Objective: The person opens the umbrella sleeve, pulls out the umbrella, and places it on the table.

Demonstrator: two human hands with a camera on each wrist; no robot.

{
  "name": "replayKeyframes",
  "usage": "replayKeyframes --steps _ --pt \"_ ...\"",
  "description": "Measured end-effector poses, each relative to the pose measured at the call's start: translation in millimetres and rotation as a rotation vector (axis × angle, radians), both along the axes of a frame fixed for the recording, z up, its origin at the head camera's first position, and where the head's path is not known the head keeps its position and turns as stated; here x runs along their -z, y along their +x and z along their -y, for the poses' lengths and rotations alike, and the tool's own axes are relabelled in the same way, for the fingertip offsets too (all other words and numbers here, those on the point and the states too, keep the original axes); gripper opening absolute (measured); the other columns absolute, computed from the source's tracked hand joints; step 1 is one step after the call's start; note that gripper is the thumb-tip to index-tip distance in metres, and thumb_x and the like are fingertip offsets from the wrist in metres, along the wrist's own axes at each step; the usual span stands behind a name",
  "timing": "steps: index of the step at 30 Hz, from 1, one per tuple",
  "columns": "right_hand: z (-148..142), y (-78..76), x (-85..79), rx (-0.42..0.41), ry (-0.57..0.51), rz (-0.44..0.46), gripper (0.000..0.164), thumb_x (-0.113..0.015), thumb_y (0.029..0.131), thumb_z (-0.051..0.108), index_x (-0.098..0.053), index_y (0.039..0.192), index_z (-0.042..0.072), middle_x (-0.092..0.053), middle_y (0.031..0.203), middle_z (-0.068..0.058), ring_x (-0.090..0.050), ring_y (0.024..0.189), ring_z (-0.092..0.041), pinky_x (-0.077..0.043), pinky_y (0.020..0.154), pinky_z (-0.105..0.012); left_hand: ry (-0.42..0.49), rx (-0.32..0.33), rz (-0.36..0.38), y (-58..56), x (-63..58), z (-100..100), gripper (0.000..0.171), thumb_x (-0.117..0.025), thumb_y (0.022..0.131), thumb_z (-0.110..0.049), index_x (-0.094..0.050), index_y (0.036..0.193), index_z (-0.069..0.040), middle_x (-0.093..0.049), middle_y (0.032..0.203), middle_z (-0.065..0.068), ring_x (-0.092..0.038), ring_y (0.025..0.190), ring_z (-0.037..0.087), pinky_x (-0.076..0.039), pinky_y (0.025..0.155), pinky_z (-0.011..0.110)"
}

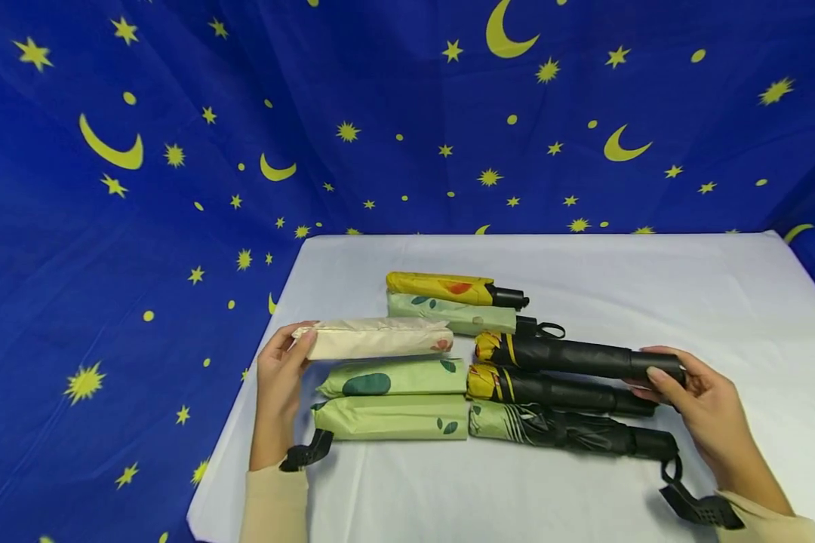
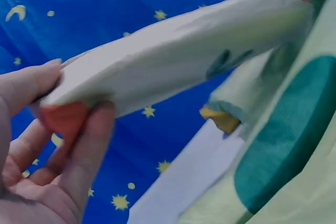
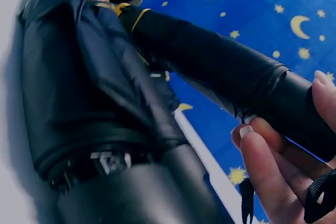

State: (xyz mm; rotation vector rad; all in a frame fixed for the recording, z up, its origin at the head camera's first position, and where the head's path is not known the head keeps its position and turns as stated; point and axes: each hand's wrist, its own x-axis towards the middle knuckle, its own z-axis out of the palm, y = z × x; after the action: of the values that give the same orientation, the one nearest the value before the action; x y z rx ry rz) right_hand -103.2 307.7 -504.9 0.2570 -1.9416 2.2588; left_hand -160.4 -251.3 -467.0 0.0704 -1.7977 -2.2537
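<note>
My left hand (image 1: 287, 362) pinches the left end of a cream umbrella sleeve (image 1: 380, 339), which has a small red print at its far end. In the left wrist view, fingers and thumb grip the sleeve's (image 2: 157, 51) orange-red end. My right hand (image 1: 702, 396) grips the handle of a folded black umbrella (image 1: 570, 354) with a yellow tip, which lies close to the cream sleeve's right end. Below it lies a similar black umbrella (image 1: 557, 390). Nearest me is a black umbrella with a green-striped tip (image 1: 570, 431). Two light green sleeves (image 1: 401, 377) lie at the left.
Toward the back of the white table (image 1: 625, 271) lie a yellow sleeved umbrella (image 1: 441, 287) and a pale green one (image 1: 455, 313), both with black handles pointing right. A blue cloth (image 1: 407, 98) with yellow moons and stars hangs behind and along the left side.
</note>
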Motion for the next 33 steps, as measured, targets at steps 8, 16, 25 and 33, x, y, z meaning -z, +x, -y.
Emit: replayKeyframes --steps 8,16,25,33 --pt "-5.8 -14.2 11.4 0.036 0.386 0.099 0.038 -0.062 0.102 0.005 -0.056 0.138 -0.006 -0.070 0.109 -0.003 -0.074 0.086 -0.018 -0.060 0.071 -0.031 -0.576 0.054 0.128 -20.7 18.5 -4.0 0.039 -0.073 0.096 -0.038 -0.074 0.124 -0.012 -0.071 0.100 0.009 -0.067 0.085 0.022 -0.058 0.075 0.040" --pt "-16.8 -26.4 14.9 0.066 0.870 0.087 0.041 -0.074 0.097 0.029 -0.067 0.136 0.019 -0.065 0.129 -0.014 -0.060 0.093 0.007 -0.049 0.070 -0.016 -0.710 0.077 0.214 -21.6 30.5 -0.9 0.047 -0.072 0.096 -0.042 -0.069 0.133 -0.012 -0.068 0.128 0.006 -0.063 0.119 0.027 -0.051 0.098 0.051" --pt "-12.9 -28.8 9.6 0.028 0.992 -0.051 0.033 -0.078 0.093 0.025 -0.073 0.126 0.022 -0.068 0.123 -0.003 -0.062 0.103 -0.007 -0.050 0.081 -0.021 -0.800 0.023 0.109 -23.5 14.1 -3.8 0.045 -0.069 0.099 -0.039 -0.066 0.135 -0.012 -0.065 0.134 0.008 -0.058 0.127 0.028 -0.045 0.108 0.046" --pt "43.3 -55.8 -34.6 -0.010 1.102 -0.146 0.037 -0.073 0.097 0.030 -0.071 0.126 0.007 -0.069 0.125 -0.017 -0.063 0.113 -0.045 -0.049 0.087 -0.064 -0.931 0.111 0.080 -49.4 -12.6 -44.3 0.042 -0.065 0.102 -0.039 -0.067 0.136 -0.014 -0.062 0.139 0.011 -0.056 0.129 0.031 -0.044 0.106 0.055"
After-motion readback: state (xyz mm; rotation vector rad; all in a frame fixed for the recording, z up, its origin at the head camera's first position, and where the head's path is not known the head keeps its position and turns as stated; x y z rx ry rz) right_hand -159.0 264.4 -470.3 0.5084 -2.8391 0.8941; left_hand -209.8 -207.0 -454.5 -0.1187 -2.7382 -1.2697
